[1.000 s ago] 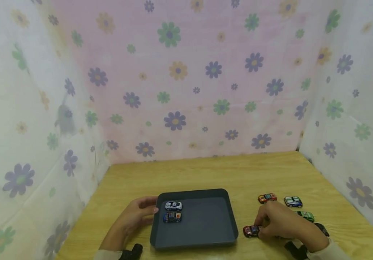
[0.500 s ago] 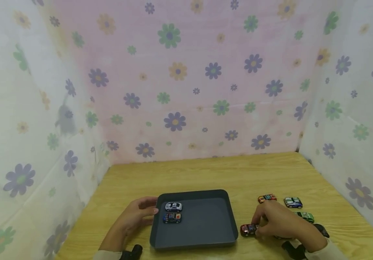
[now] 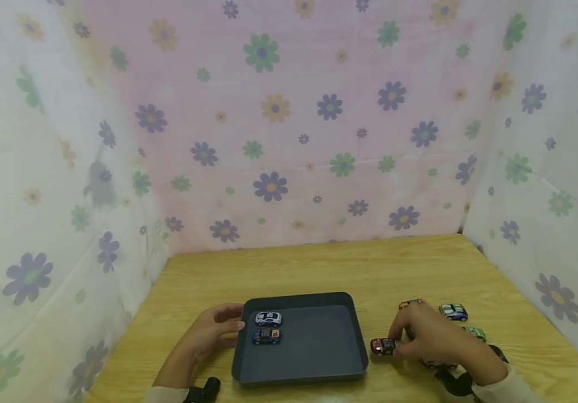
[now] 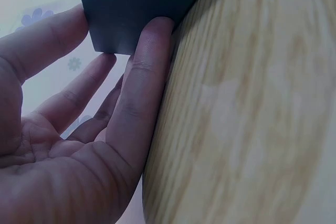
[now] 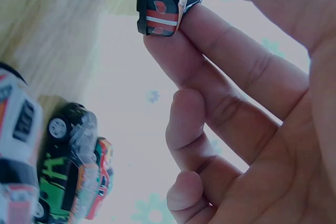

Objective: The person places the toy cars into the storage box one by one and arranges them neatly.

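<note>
A dark grey tray [image 3: 314,341] lies on the wooden table, holding a white toy car [image 3: 269,319] and a dark blue one [image 3: 266,336] side by side at its left. My left hand [image 3: 210,336] holds the tray's left side, thumb at the rim; in the left wrist view the fingers [image 4: 149,61] lie against its outer wall. To the right of the tray, my right hand [image 3: 432,338] pinches a red and black toy car [image 3: 382,346] between thumb and fingertips. The right wrist view shows that car's [image 5: 165,17] striped end at the fingertips, the other fingers loosely curled.
Around the right hand stand more toy cars: a red and yellow one [image 3: 412,303], a white, green and blue one [image 3: 453,312], a green one [image 3: 475,333] and others partly hidden under the hand. Flower-patterned cloth [image 3: 269,134] encloses the table's back and sides.
My right hand has shifted slightly left and up in the head view, bringing the red and black car nearer the tray's right edge. The left hand and tray have stayed put.
</note>
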Demonstrator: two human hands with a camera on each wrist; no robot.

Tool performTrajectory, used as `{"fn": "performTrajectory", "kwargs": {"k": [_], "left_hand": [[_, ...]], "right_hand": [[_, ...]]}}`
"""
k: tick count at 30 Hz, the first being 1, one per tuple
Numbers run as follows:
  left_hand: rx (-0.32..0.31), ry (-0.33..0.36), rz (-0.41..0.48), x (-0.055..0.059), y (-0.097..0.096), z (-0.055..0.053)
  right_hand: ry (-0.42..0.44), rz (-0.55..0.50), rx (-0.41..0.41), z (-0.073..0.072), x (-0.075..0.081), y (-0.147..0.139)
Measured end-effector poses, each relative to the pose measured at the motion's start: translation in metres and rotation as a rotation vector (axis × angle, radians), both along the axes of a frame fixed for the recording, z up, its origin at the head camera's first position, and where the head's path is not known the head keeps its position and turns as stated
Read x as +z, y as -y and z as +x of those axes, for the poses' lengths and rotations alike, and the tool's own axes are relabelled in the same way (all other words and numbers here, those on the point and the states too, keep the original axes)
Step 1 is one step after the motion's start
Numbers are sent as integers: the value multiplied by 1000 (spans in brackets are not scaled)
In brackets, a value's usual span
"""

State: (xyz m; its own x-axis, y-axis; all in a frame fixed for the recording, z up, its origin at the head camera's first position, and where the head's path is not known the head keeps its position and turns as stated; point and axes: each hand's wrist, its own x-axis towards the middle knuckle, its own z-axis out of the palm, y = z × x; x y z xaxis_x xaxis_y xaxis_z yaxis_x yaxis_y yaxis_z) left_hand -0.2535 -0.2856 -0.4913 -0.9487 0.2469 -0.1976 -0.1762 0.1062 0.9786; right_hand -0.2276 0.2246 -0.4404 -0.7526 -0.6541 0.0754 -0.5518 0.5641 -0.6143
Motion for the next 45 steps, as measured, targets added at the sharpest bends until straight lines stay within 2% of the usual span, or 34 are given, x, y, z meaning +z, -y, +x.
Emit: {"fn": "performTrajectory", "kwargs": {"k": [14,22,27,45], "left_hand": [[-2,-3,-7,0,0,0],[13,11,9,1,-1,-2],[16,11,4,2,-2,-4],[14,17,10,1,0,-2]], "right_hand": [[-28,46,-45,0,19,7],[-119,60,-45,-2,28,19],[-145,77,-60,-4,36,29],[-135,68,34,-11,47,88]]}}
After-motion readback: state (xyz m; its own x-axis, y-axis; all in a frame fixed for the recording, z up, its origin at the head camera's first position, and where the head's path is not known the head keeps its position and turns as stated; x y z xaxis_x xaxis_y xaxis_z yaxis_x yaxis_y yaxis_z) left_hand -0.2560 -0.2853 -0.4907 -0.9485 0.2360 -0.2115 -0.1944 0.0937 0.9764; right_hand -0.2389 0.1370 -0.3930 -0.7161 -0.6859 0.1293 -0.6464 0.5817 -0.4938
